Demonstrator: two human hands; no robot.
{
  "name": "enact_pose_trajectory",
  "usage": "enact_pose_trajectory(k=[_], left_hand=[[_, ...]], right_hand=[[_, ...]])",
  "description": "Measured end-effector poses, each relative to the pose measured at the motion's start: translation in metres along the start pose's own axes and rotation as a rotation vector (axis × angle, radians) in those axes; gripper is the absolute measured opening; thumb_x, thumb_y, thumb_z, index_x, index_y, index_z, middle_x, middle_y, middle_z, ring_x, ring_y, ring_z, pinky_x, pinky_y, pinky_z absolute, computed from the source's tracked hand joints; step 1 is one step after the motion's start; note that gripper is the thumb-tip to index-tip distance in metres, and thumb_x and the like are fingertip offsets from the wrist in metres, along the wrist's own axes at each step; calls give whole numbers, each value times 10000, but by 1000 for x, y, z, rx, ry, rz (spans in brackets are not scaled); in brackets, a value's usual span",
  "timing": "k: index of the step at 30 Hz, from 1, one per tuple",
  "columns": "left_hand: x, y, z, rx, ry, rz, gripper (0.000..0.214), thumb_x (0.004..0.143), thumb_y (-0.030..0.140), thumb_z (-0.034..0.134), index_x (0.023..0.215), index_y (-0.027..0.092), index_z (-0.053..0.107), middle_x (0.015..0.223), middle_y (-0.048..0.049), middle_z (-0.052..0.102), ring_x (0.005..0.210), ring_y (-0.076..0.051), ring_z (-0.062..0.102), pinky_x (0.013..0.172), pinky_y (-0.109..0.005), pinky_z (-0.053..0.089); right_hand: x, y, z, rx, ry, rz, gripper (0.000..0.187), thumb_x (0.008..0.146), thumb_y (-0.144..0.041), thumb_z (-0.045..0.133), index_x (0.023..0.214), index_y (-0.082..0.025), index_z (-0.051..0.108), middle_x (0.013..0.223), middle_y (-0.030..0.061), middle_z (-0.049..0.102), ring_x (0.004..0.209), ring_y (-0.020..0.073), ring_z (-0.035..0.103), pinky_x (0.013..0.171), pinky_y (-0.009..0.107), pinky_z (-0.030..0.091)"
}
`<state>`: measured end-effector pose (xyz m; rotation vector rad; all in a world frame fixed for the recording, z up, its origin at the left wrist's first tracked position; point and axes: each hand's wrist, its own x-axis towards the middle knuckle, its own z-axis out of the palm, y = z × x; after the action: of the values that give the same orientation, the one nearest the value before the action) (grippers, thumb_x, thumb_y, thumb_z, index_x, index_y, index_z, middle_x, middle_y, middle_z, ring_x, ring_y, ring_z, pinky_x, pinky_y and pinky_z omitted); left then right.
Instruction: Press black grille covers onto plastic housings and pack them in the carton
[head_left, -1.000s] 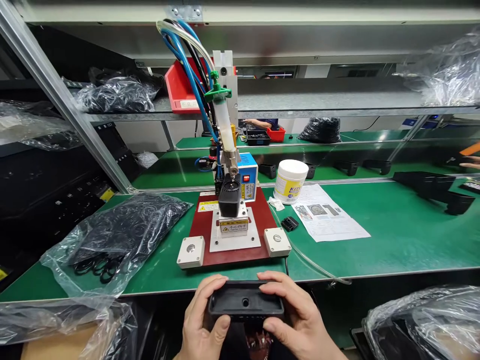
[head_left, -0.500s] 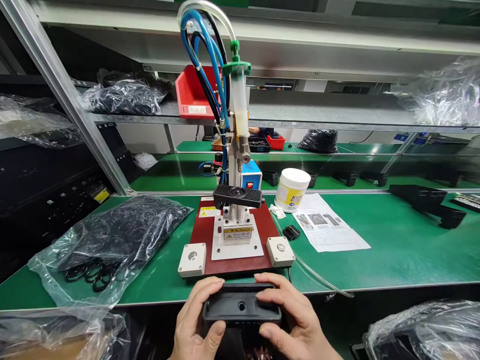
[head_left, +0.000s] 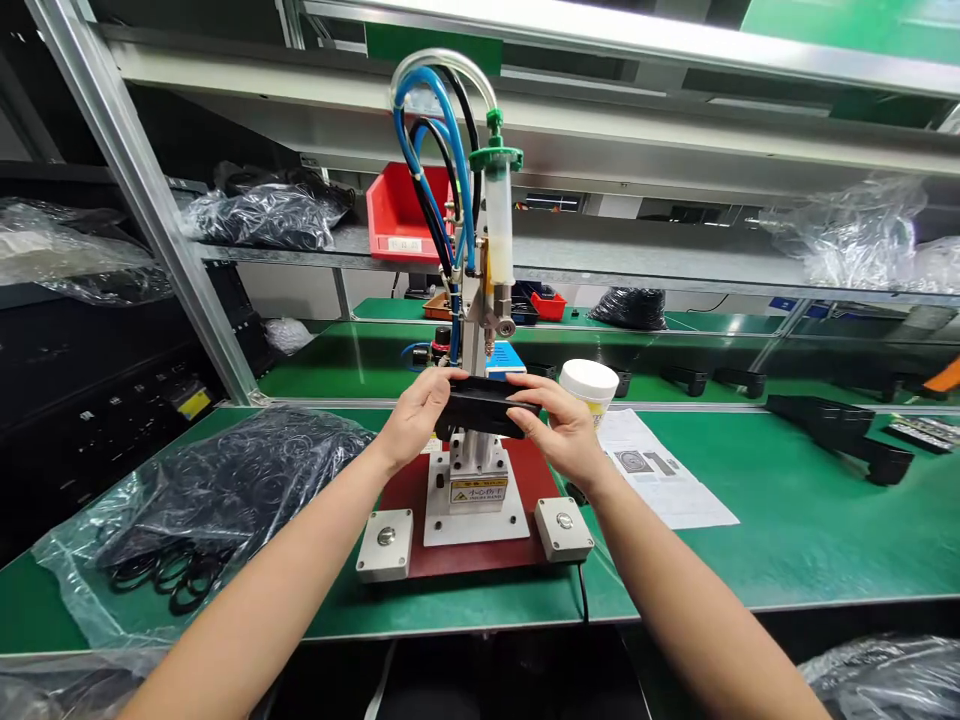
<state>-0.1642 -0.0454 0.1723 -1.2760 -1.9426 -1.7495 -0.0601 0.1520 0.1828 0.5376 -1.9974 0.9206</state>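
Note:
A small dispensing press stands on a dark red base plate (head_left: pixel 405 490) on the green bench, with a glue syringe (head_left: pixel 499 225) and blue hoses above. A black plastic housing (head_left: pixel 480 408) lies across the top of the press's fixture post (head_left: pixel 471 460), under the nozzle. My left hand (head_left: pixel 416 410) grips the housing's left end with curled fingers. My right hand (head_left: pixel 559 425) grips its right end. Both forearms reach forward over the bench edge. Two white push-button boxes (head_left: pixel 384 533) (head_left: pixel 561 520) sit at the base plate's front corners, untouched.
A plastic bag of black rubber rings (head_left: pixel 202 500) lies at the left. A white jar (head_left: pixel 592 383) and a printed sheet (head_left: pixel 660 470) are to the right of the press. Long black parts (head_left: pixel 847 430) lie far right. A red bin (head_left: pixel 401 215) sits on the shelf.
Both hands rose from the bench's near edge, where they held a black housing, up to the fixture. The housing on the fixture had turned crosswise earlier. The camera tilted up.

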Motion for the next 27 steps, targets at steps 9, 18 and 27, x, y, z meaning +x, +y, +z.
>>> enact_pose_trajectory(k=[9,18,27], left_hand=[[1,-14,26,-196,200,-174,374,930,446,390,959,192,662,974,-42,656,910,-210,570,833,-314,439],[-3,-15,39,-30,382,-69,371,944,376,360,901,189,677,942,-49,672,898,-205,589,797,-308,444],[-2,-17,42,22,406,-85,384,920,326,343,878,186,698,907,-54,687,884,-219,608,773,-320,471]], right_hand=[[-10,7,15,-48,41,-7,63,894,-242,631,915,-224,687,1167,98,694,1053,218,660,901,382,536],[-13,21,36,99,208,56,202,954,-217,523,789,-210,639,1079,80,700,1026,209,648,913,387,502],[-17,18,55,46,391,43,232,948,-176,501,772,-220,644,1003,56,704,928,202,646,828,378,508]])
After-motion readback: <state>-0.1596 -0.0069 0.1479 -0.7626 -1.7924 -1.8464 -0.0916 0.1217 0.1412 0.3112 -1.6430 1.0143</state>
